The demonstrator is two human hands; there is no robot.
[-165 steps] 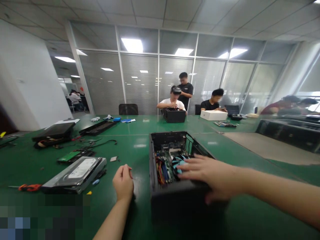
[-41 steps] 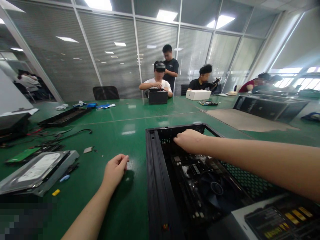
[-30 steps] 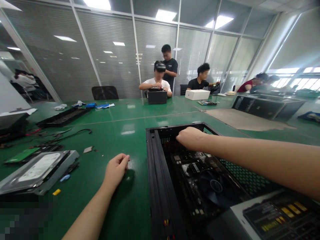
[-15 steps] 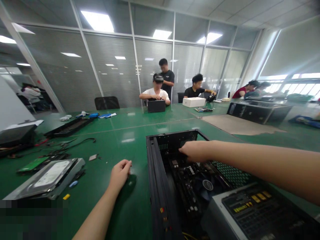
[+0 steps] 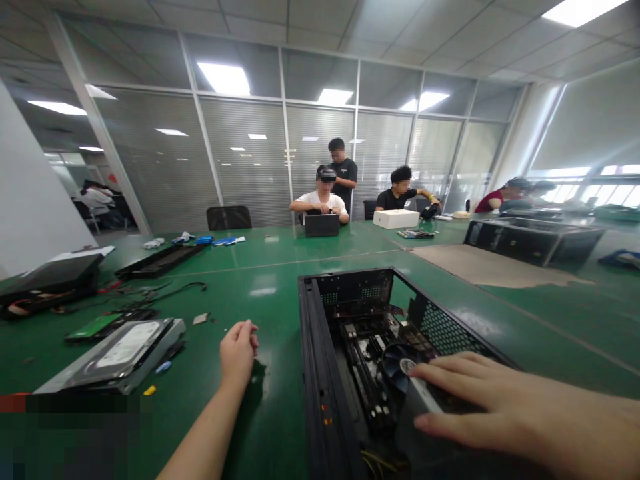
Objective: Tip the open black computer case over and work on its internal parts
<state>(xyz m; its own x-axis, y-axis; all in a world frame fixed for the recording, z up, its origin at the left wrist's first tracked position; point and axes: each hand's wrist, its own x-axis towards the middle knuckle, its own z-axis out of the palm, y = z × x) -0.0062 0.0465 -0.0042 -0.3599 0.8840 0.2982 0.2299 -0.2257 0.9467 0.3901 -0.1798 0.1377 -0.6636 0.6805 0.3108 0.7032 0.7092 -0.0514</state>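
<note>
A black computer case lies on its side with its interior facing up. Inside it are a motherboard, a dark CPU fan and a grey power supply. My right hand is over the power supply, fingers stretched out and thumb apart, touching or just above it; most of the unit is hidden under the hand. Left of the case, my left hand rests at the table with curled fingers; whether something small is inside them is hidden.
Left of me lie a hard drive, a green circuit board, loose cables, a small yellow piece and a black panel. Co-workers sit across the green table. Another case stands at the right beside a brown sheet.
My right hand has moved from the far part of the case back toward me, over the power supply, and its fingers have spread. My left hand stays curled. The view has tilted up.
</note>
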